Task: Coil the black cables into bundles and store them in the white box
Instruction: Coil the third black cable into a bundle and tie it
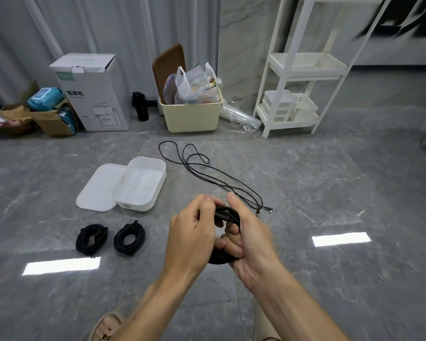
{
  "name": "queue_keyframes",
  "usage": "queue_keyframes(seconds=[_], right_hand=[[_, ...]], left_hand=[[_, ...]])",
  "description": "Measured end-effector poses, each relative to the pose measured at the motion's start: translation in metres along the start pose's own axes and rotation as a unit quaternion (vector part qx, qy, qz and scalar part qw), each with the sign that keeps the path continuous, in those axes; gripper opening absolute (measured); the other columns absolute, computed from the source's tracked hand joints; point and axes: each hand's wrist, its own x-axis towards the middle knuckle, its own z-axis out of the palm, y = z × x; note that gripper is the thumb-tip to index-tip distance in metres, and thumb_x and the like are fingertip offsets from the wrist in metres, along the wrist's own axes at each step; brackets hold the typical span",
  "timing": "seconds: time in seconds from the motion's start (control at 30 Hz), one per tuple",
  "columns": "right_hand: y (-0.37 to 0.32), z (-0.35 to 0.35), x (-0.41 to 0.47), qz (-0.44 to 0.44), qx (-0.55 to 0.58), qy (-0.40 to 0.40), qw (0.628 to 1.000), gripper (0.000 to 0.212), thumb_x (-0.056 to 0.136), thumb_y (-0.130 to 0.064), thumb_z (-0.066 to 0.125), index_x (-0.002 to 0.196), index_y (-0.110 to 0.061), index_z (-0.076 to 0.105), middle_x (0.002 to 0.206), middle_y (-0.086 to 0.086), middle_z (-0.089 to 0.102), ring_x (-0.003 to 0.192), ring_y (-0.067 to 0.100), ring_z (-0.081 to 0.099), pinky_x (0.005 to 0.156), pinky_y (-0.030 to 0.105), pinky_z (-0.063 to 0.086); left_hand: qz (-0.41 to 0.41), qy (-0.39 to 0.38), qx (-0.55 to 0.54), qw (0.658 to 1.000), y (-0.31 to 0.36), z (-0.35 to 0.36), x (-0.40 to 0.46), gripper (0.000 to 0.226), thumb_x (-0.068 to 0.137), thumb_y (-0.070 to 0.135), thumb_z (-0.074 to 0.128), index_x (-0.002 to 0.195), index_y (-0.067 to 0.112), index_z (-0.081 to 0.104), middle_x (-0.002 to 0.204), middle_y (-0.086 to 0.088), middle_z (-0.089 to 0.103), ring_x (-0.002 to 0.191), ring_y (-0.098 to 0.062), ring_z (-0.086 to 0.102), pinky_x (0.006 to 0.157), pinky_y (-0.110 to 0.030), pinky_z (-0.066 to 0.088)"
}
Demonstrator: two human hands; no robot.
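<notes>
Both hands together mid-scene: left hand (pixel 194 232) and right hand (pixel 250 238) clamped on 1 black coil (pixel 225 216). 2 finished bundles (pixel 92 238) (pixel 129 238) on floor, near left, side by side. 1 loose cable (pixel 207 168) runs far-left to near-right. White box (pixel 143 183) open, long axis near-left to far-right, lid (pixel 99 188) touching its left side.

Storeroom corner: boxes (pixel 91 92), shelving (pixel 298 70)
</notes>
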Motion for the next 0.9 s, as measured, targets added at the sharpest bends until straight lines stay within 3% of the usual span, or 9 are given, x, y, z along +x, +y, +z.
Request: queue_keyframes(seconds=[0.07,0.17,0.3,0.43,0.5,0.57,0.73,0.9], right_hand=[[0.001,-0.002,0.002,0.008,0.000,-0.010,1.000,0.042,0.089,-0.038,0.070,0.064,-0.011,0.049,0.046,-0.001,0.031,0.028,0.008,0.022,0.032,0.021,0.033],[0.002,-0.004,0.002,0.024,-0.045,-0.085,0.995,0.046,0.075,-0.050,0.078,0.060,-0.015,0.052,0.048,-0.002,0.030,0.035,0.010,0.024,0.050,0.025,0.039],[-0.001,-0.003,0.001,0.003,-0.070,-0.157,0.985,0.040,0.064,-0.037,0.086,0.051,-0.019,0.053,0.045,-0.004,0.022,0.037,0.010,0.026,0.054,0.024,0.050],[-0.002,-0.002,0.002,-0.003,-0.012,-0.145,0.989,0.032,0.067,-0.030,0.082,0.048,-0.019,0.060,0.044,-0.006,0.022,0.036,0.009,0.025,0.057,0.023,0.050],[-0.003,-0.002,0.003,-0.005,0.023,-0.138,0.990,0.028,0.067,-0.030,0.081,0.049,-0.019,0.062,0.044,-0.007,0.023,0.035,0.008,0.024,0.057,0.022,0.051],[-0.006,-0.003,0.005,-0.010,0.056,-0.135,0.989,0.027,0.066,-0.028,0.081,0.050,-0.020,0.061,0.044,-0.008,0.023,0.034,0.007,0.024,0.055,0.022,0.050],[-0.008,-0.005,0.007,-0.012,0.079,-0.117,0.990,0.031,0.070,-0.026,0.079,0.057,-0.019,0.051,0.044,-0.007,0.021,0.032,0.007,0.024,0.052,0.022,0.050],[-0.011,-0.007,0.007,-0.017,0.075,-0.122,0.989,0.035,0.073,-0.028,0.077,0.053,-0.019,0.051,0.041,-0.006,0.022,0.032,0.007,0.026,0.052,0.022,0.051]], left_hand=[[-0.020,0.009,-0.016,1.000,0.001,0.000,0.002,0.031,0.086,0.041,0.038,0.077,0.037,0.067,0.071,0.008,0.069,0.055,-0.004,0.058,0.051,-0.029,0.047],[-0.064,0.029,-0.029,0.997,0.002,-0.003,0.007,0.028,0.082,0.039,0.040,0.080,0.038,0.067,0.062,0.006,0.065,0.051,-0.007,0.059,0.043,-0.029,0.048],[-0.110,0.013,-0.073,0.991,0.004,-0.008,0.012,0.027,0.098,0.034,0.047,0.079,0.031,0.065,0.058,0.004,0.061,0.042,-0.012,0.052,0.041,-0.023,0.042],[-0.081,-0.045,-0.087,0.992,0.006,-0.013,0.013,0.042,0.088,0.063,0.048,0.096,0.023,0.060,0.074,0.009,0.069,0.063,-0.006,0.063,0.058,-0.023,0.050],[-0.056,-0.059,-0.093,0.992,0.004,-0.020,0.012,0.033,0.091,0.055,0.054,0.103,0.025,0.061,0.092,0.012,0.073,0.088,-0.002,0.069,0.070,-0.023,0.053],[-0.015,-0.059,-0.056,0.997,0.002,-0.030,0.013,0.014,0.091,0.039,0.064,0.101,0.030,0.065,0.100,0.012,0.073,0.098,-0.005,0.068,0.077,-0.026,0.054],[0.019,-0.056,0.008,0.998,0.003,-0.040,0.012,0.018,0.077,0.038,0.069,0.095,0.043,0.070,0.094,0.017,0.074,0.088,-0.006,0.070,0.067,-0.017,0.053],[0.020,-0.072,0.027,0.997,0.005,-0.039,0.012,0.021,0.080,0.034,0.076,0.099,0.042,0.072,0.098,0.020,0.073,0.089,-0.004,0.070,0.072,-0.020,0.056]])
